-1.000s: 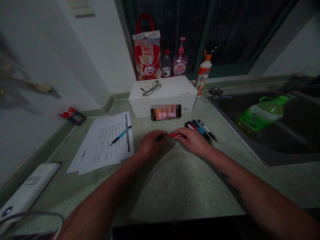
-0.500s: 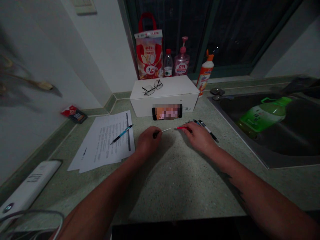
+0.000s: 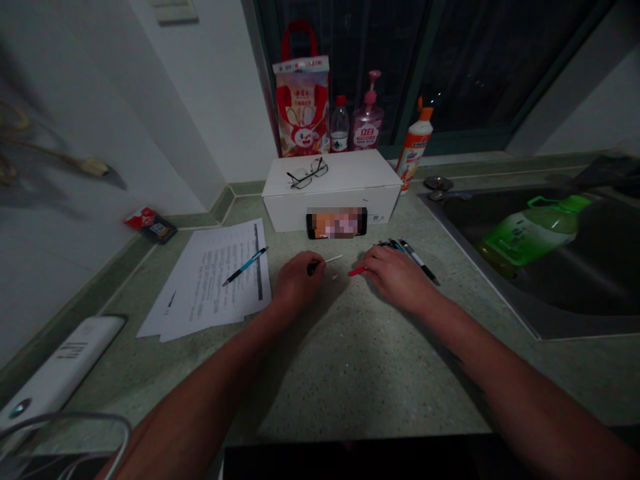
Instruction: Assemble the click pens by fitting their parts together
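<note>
My left hand [image 3: 297,280] is shut on a dark pen section [image 3: 313,268], and a thin white refill [image 3: 333,259] sticks out of it to the right. My right hand [image 3: 397,277] pinches a red pen barrel [image 3: 357,271], whose tip points toward the refill. A gap of counter separates the two pieces. Just beyond my right fingers lies a bunch of pens [image 3: 403,249], partly hidden by the hand. A tiny pale bit [image 3: 334,277] rests on the speckled green counter [image 3: 350,373] between my hands.
Printed papers [image 3: 215,280] with a blue pen [image 3: 245,266] lie left of my hands. Behind stands a white box [image 3: 330,190] with glasses [image 3: 307,173] on top and a phone [image 3: 337,223] against it. A steel sink [image 3: 530,267] holding a green bottle [image 3: 530,227] lies right.
My hands have drawn apart, separating the pen into a dark section with the refill on the left and a red barrel on the right. The view has shifted slightly.
</note>
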Demonstrator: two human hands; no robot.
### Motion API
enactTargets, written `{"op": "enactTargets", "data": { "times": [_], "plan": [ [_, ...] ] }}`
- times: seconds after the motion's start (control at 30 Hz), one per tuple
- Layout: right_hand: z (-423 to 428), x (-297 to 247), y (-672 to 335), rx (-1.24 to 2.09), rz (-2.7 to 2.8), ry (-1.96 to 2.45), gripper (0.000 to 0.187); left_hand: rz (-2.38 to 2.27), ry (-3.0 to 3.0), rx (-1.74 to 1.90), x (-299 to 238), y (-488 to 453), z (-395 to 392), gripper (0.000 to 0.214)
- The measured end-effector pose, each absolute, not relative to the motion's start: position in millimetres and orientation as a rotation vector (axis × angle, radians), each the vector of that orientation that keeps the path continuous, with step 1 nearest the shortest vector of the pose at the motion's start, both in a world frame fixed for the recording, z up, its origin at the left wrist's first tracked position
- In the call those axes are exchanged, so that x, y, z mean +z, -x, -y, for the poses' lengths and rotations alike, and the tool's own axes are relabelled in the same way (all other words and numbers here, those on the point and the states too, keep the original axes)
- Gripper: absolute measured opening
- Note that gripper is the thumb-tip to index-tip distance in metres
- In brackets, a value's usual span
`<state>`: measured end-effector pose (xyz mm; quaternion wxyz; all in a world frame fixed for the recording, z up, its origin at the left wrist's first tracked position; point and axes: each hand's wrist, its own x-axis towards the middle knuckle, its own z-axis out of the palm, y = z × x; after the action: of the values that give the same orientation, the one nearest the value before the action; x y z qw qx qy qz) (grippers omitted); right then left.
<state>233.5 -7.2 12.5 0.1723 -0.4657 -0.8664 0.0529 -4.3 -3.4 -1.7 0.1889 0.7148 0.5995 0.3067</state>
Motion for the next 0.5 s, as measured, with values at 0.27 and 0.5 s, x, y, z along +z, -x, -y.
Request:
{"op": "enactTargets", "data": {
  "times": [0.27,0.5],
  "plan": [
    [3,-3,-221,0.231,2.268,1.315,0.025,-1.710,-1.988,0.916,1,4,2,0.011],
    [-5,-14,-211,0.204,2.296,1.332,0.027,-1.721,-1.951,0.929,2,3,3,0.011]
  ]
}}
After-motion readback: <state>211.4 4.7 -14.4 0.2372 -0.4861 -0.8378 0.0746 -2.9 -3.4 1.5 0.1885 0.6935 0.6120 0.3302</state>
